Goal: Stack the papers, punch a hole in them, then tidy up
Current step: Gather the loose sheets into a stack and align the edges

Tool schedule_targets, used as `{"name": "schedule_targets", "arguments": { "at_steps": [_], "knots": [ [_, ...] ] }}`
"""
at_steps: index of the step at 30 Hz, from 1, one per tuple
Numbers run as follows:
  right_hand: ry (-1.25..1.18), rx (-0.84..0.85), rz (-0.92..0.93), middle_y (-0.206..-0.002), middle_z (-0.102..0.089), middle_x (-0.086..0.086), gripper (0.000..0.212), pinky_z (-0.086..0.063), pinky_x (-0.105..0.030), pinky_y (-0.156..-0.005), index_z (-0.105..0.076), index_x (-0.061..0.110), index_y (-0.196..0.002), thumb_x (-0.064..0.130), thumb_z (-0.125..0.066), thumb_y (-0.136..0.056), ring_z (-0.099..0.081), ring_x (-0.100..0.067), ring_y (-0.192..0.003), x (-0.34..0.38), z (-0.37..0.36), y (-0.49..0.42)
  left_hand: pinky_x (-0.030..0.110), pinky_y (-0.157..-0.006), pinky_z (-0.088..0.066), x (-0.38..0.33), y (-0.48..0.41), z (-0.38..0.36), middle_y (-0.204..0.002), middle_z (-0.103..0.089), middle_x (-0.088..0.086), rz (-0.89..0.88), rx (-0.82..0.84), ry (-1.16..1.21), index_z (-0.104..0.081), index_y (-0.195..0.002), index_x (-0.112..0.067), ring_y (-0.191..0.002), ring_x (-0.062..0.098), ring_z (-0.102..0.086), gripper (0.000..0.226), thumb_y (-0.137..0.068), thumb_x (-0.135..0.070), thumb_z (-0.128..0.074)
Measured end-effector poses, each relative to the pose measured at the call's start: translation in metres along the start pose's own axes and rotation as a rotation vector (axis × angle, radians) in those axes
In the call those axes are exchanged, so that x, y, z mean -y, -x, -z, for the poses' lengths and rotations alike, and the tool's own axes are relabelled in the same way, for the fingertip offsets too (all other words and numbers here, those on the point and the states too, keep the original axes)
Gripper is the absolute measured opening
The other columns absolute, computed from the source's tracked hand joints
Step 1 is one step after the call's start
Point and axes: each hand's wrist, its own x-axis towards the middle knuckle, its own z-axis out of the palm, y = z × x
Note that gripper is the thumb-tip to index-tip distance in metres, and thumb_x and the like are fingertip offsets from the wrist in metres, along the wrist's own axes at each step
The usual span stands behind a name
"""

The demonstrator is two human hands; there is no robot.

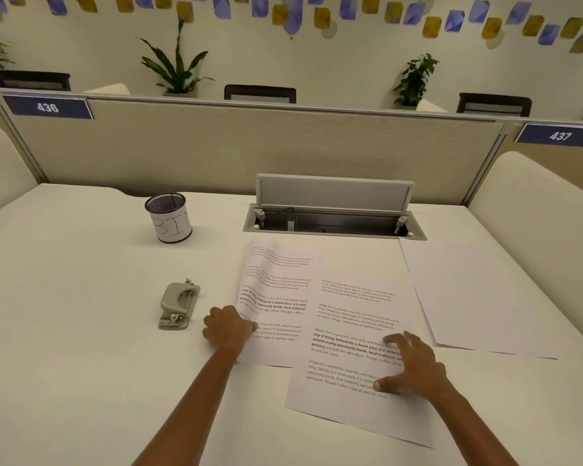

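Three sheets lie on the white desk. A printed sheet [276, 290] lies left of centre, its far end blurred and lifted. My left hand [228, 327] pinches that sheet's left edge. A second printed sheet [347, 344] overlaps it on the right, and my right hand [409, 366] rests flat on this one with fingers spread. A blank sheet [478, 297] lies further right, partly under the second sheet. A grey hole punch [178, 306] sits left of my left hand, untouched.
A black mesh cup labelled BIN [169, 217] stands at the back left. An open cable tray [334, 222] with its raised lid is set into the desk behind the papers. A beige partition [249, 146] closes the far side.
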Motion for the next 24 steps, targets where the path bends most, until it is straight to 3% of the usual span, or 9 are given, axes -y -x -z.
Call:
{"name": "schedule_targets", "arguments": {
  "at_steps": [4,9,13,15,19,23,24],
  "knots": [
    [-0.007,-0.006,-0.003,-0.156,-0.01,-0.004,0.085,-0.019,-0.048,-0.113,-0.033,0.035,-0.131,0.048,-0.079,-0.06,-0.008,-0.023,-0.143,-0.001,-0.001,0.0,0.04,-0.078,-0.048,0.01,-0.003,0.009,-0.107,-0.066,0.029,-0.033,0.1,0.639,-0.063,-0.1,0.009,-0.085,0.031,-0.06,0.025,-0.077,-0.001,-0.065],
    [-0.026,-0.015,0.002,-0.156,-0.01,-0.005,0.086,-0.019,-0.048,-0.114,-0.033,0.034,-0.131,0.048,-0.079,-0.06,-0.007,-0.023,-0.144,-0.002,-0.002,-0.002,0.043,-0.088,-0.049,0.011,-0.009,0.038,-0.115,-0.062,0.024,-0.066,-0.051,0.96,-0.056,-0.114,0.006,-0.1,0.039,-0.061,0.034,-0.08,0.003,-0.061],
    [-0.047,-0.026,0.005,-0.156,-0.008,-0.005,0.086,-0.017,-0.047,-0.114,-0.033,0.033,-0.132,0.046,-0.079,-0.061,-0.006,-0.021,-0.144,0.002,-0.002,-0.007,0.032,-0.074,-0.052,-0.001,-0.007,0.056,-0.109,-0.062,0.009,-0.123,-0.014,1.193,-0.055,-0.117,-0.006,-0.086,0.024,-0.061,0.038,-0.08,-0.005,-0.064],
    [-0.055,-0.021,0.01,-0.156,-0.008,-0.005,0.086,-0.016,-0.047,-0.114,-0.033,0.033,-0.132,0.044,-0.08,-0.061,-0.006,-0.022,-0.144,0.006,-0.002,-0.01,0.03,-0.068,-0.057,-0.008,-0.001,0.056,-0.107,-0.063,0.008,-0.147,0.103,1.28,-0.056,-0.114,-0.01,-0.083,0.021,-0.063,0.034,-0.081,-0.006,-0.063],
    [-0.057,-0.008,0.038,-0.156,-0.008,-0.006,0.087,-0.014,-0.047,-0.115,-0.033,0.032,-0.133,0.044,-0.08,-0.061,-0.005,-0.021,-0.144,0.012,-0.003,-0.016,0.042,-0.087,-0.051,-0.011,0.009,0.036,-0.116,-0.06,0.016,-0.093,0.4,1.393,-0.053,-0.12,-0.003,-0.1,0.033,-0.061,0.036,-0.085,-0.003,-0.056],
    [-0.034,0.001,0.056,-0.156,-0.01,-0.006,0.088,-0.015,-0.043,-0.116,-0.031,0.032,-0.135,0.046,-0.079,-0.062,-0.008,-0.02,-0.144,0.014,-0.002,-0.021,0.034,-0.07,-0.059,-0.007,0.02,0.005,-0.117,-0.06,0.022,-0.031,0.47,1.201,-0.054,-0.117,0.004,-0.086,0.031,-0.063,0.035,-0.082,0.003,-0.057],
    [-0.028,0.001,0.064,-0.156,-0.011,-0.006,0.087,-0.016,-0.042,-0.116,-0.031,0.031,-0.135,0.045,-0.078,-0.063,-0.009,-0.02,-0.144,0.013,-0.003,-0.021,0.035,-0.071,-0.059,-0.006,0.021,-0.002,-0.118,-0.06,0.024,-0.016,0.457,1.136,-0.055,-0.114,0.005,-0.085,0.032,-0.063,0.034,-0.081,0.005,-0.058]
  ]
}}
